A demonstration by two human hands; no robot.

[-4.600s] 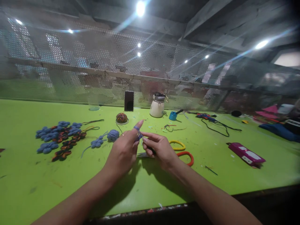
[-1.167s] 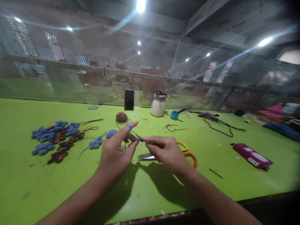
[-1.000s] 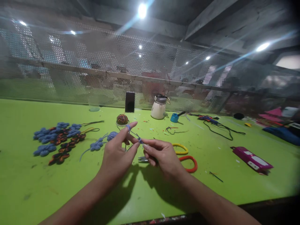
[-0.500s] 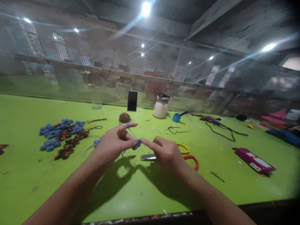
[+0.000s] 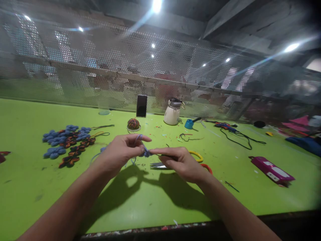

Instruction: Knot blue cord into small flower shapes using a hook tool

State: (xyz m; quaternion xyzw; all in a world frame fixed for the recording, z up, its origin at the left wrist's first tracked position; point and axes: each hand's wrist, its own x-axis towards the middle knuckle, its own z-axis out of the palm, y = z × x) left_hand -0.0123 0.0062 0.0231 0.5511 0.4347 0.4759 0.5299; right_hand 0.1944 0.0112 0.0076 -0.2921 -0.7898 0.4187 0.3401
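Both of my hands meet above the green table [image 5: 150,201]. My left hand [image 5: 119,152] has blue yarn looped round its forefinger and pinches a small blue crochet piece [image 5: 146,153]. My right hand [image 5: 182,162] grips a thin crochet hook, mostly hidden, whose tip is at that blue piece. Scissors [image 5: 160,165] with orange and yellow handles lie on the table just under my right hand, partly covered by it.
Blue and dark multicoloured crochet flowers [image 5: 65,142] lie at the left. Further back are a multicoloured yarn ball [image 5: 133,124], a dark phone [image 5: 141,105] upright, a white jar [image 5: 172,113], a blue cup [image 5: 188,124], and black cords [image 5: 238,137]. A pink case [image 5: 269,168] lies at the right. Perforated mesh closes the far side.
My left forefinger has dropped from pointing up to nearly level. A small blue crochet lump has formed between my fingertips. Both hands have shifted slightly lower.
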